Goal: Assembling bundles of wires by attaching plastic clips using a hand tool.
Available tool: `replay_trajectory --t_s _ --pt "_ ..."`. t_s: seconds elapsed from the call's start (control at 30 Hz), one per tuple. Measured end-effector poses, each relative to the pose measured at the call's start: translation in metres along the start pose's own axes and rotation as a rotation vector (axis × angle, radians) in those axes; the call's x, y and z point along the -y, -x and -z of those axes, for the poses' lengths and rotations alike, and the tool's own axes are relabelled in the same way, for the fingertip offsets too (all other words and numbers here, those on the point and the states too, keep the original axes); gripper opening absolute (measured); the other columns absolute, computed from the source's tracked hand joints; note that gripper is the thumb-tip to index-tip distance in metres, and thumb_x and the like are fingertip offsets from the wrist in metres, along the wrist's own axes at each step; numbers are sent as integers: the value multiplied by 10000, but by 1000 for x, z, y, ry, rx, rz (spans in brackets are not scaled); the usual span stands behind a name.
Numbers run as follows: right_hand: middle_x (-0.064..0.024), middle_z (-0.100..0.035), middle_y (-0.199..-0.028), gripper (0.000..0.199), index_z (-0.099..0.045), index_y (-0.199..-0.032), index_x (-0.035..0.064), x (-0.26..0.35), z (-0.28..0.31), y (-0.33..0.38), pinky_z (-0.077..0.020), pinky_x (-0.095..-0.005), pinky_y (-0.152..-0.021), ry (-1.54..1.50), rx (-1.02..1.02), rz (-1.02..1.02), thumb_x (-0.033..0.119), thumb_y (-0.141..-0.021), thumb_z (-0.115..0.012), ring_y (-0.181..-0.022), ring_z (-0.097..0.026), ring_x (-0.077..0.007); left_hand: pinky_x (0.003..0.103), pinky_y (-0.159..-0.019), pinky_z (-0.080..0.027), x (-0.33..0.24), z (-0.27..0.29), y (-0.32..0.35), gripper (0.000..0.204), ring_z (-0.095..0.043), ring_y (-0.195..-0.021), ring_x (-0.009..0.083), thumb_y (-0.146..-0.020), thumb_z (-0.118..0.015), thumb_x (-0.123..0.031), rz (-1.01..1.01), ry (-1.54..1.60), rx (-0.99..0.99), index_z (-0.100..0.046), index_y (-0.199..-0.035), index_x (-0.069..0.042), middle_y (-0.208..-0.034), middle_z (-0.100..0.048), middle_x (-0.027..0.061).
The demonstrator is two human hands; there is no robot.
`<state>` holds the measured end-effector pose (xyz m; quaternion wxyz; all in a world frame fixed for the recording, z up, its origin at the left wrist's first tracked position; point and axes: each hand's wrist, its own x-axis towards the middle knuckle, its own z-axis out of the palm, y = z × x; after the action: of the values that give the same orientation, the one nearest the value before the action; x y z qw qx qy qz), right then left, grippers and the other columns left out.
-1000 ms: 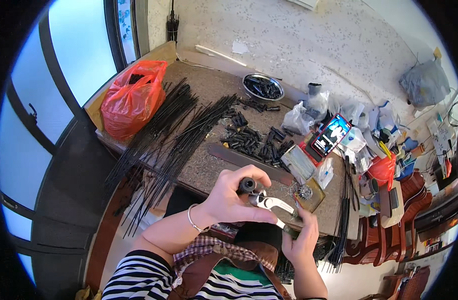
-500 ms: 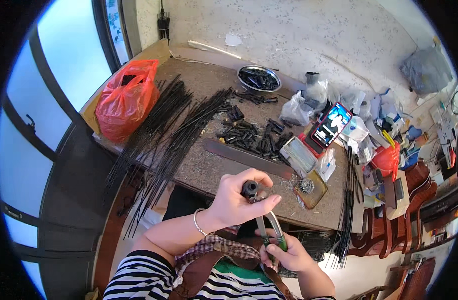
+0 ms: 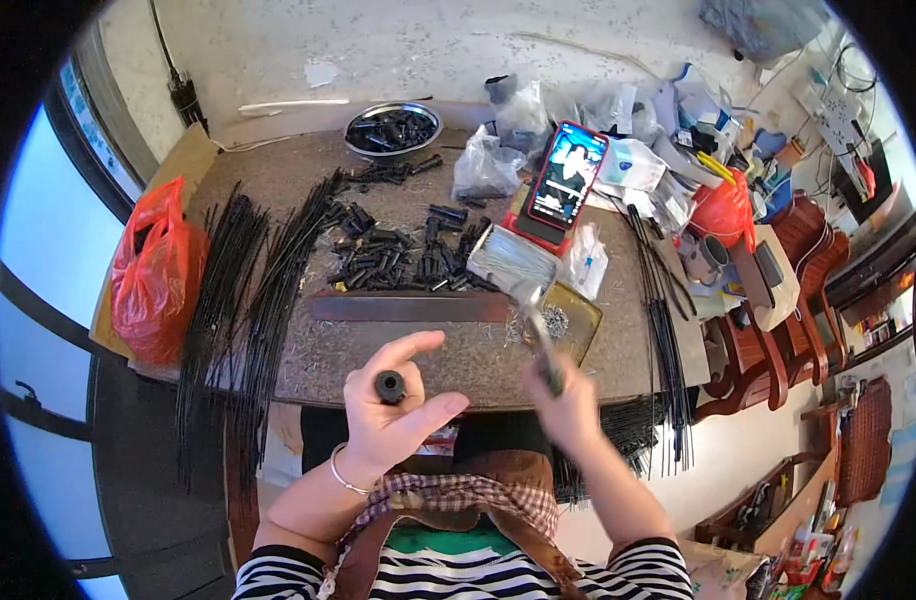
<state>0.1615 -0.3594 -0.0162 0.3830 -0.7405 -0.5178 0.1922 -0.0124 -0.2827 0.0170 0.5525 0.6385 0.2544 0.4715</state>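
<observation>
Head view, right hand [image 3: 570,405] raised hammer [image 3: 534,325], left hand [image 3: 390,405] unmoved

a red-cased phone [image 3: 567,176] with lit screen leans mid-table beside what look like clear bags [image 3: 486,165].

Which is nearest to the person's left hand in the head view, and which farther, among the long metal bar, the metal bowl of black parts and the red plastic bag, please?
From the left hand:
1. Long metal bar, just beyond the hand on the table.
2. Red plastic bag, off at the table's left edge.
3. Metal bowl of black parts, at the far edge by the wall.
</observation>
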Motion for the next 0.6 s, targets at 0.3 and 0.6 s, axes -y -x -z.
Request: replay_trajectory --t_s 0.3,0.6 --pt "-124 -487 -761 250 -459 -852 49 -48 23 -58 -412 -352 -608 488 43 320 25 -605 -478 -709 -487 -281 161 -369 -173 -2 5 -7 477 -274 -379 9 -583 -659 -197 -1 -26 88 -458 -942 45 -416 -352 -50" --pt "-144 -495 -751 204 -465 -824 43 -31 23 -44 -406 -364 -603 420 -41 221 38 -621 -482 -714 -485 -310 162 -357 -174 -20 12 9 347 -267 -357 5 -598 -635 -120 2 -20 113 -496 -888 10 -397 -350 -56"
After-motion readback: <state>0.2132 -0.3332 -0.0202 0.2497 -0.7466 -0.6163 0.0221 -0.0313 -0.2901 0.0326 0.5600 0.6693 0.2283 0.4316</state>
